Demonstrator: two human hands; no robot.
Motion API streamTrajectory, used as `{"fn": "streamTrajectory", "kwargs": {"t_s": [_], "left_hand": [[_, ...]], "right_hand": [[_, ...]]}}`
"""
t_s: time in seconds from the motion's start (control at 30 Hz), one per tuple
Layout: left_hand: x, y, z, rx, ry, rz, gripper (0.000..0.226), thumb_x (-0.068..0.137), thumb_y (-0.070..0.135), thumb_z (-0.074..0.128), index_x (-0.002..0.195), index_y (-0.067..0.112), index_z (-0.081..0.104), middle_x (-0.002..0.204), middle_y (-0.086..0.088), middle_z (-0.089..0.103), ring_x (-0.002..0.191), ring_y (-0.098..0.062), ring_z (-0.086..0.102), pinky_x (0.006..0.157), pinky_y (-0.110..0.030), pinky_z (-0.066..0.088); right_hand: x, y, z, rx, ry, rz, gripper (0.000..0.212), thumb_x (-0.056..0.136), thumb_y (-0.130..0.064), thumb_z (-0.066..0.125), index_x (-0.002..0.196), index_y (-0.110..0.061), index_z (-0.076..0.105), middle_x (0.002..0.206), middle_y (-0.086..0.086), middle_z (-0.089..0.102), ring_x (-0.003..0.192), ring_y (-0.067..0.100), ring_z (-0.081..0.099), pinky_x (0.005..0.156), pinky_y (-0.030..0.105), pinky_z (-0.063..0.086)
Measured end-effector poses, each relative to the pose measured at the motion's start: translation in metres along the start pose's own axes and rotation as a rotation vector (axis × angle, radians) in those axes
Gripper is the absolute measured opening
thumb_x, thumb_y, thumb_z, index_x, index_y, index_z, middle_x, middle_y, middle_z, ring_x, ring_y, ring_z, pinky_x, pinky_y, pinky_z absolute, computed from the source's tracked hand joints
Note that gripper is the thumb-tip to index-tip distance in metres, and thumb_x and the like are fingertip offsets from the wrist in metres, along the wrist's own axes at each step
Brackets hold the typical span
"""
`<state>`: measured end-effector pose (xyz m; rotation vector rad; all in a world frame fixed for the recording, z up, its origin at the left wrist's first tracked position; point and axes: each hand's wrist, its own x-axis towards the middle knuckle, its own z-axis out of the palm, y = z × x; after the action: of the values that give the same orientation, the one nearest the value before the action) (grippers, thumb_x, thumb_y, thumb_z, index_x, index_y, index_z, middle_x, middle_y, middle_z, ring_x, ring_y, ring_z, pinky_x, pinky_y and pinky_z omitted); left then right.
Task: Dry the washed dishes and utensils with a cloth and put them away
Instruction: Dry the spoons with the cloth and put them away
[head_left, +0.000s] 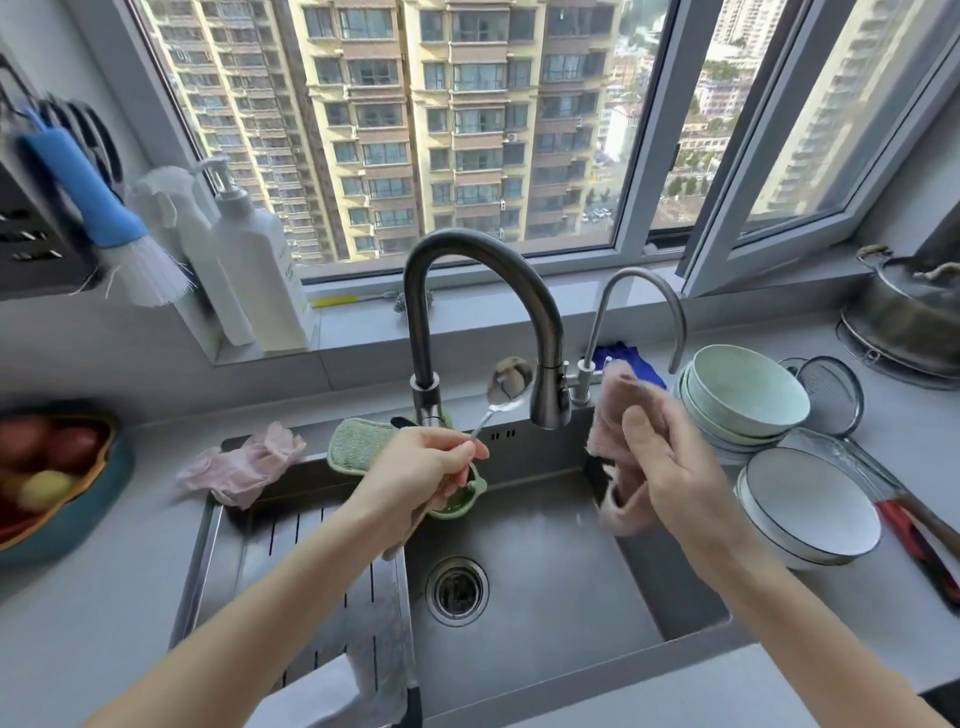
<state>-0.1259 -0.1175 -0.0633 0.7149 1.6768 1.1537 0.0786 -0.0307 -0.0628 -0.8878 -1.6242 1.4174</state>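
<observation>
Holding a metal spoon (506, 387) up over the sink (545, 561) by its handle, left hand (431, 462) grip pinched on it, while the right hand (670, 462) grip is bunched round a pink cloth (621, 415), probably so drips land in the basin before wiping.

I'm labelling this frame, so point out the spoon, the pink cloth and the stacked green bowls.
spoon (506, 388): head view, on its bowl.
pink cloth (615, 387): head view, on its upper fold.
stacked green bowls (748, 397): head view, inside the top bowl.
</observation>
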Motion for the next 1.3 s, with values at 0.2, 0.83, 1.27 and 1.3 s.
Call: {"fn": "streamTrajectory", "kwargs": {"t_s": [0.2, 0.83, 1.27, 1.3], "left_hand": [[-0.018, 0.011, 0.011, 0.227, -0.002, 0.161, 0.015, 0.086, -0.001, 0.059, 0.079, -0.007, 0.070, 0.037, 0.007, 0.039, 0.032, -0.003, 0.031, 0.035, -0.010, 0.024], [-0.024, -0.006, 0.012, -0.162, 0.029, 0.073, 0.020, 0.092, -0.001, 0.053, 0.077, -0.005, 0.065, 0.050, -0.009, 0.059, 0.039, -0.013, 0.054, 0.042, -0.022, 0.052], [-0.018, 0.019, -0.047, 0.470, 0.260, 0.409, 0.024, 0.092, 0.035, 0.057, 0.082, 0.017, 0.070, 0.064, 0.007, 0.068, 0.055, -0.002, 0.060, 0.058, -0.019, 0.049], [-0.016, 0.022, -0.048, 0.463, 0.248, 0.461, 0.021, 0.092, 0.029, 0.059, 0.082, 0.014, 0.071, 0.063, 0.007, 0.066, 0.051, 0.001, 0.057, 0.053, -0.014, 0.044]], "right_hand": [[0.024, 0.003, 0.047, -1.031, -0.188, -0.358, 0.044, 0.097, -0.035, 0.047, 0.138, -0.020, 0.046, 0.143, 0.003, 0.040, 0.129, 0.025, 0.035, 0.106, 0.041, 0.028], [0.019, 0.031, 0.070, 0.345, -0.027, 0.339, 0.033, 0.099, -0.033, 0.048, 0.110, -0.004, 0.059, 0.094, 0.018, 0.071, 0.080, 0.026, 0.070, 0.072, 0.036, 0.057], [0.026, -0.002, 0.093, 0.176, -0.452, 0.316, 0.012, 0.073, -0.010, 0.070, 0.082, -0.002, 0.067, 0.069, 0.019, 0.070, 0.050, 0.028, 0.063, 0.045, 0.032, 0.052], [0.028, -0.006, 0.098, 0.170, -0.477, 0.316, 0.009, 0.075, -0.005, 0.068, 0.083, -0.001, 0.069, 0.071, 0.019, 0.070, 0.054, 0.029, 0.065, 0.046, 0.032, 0.052]]}}
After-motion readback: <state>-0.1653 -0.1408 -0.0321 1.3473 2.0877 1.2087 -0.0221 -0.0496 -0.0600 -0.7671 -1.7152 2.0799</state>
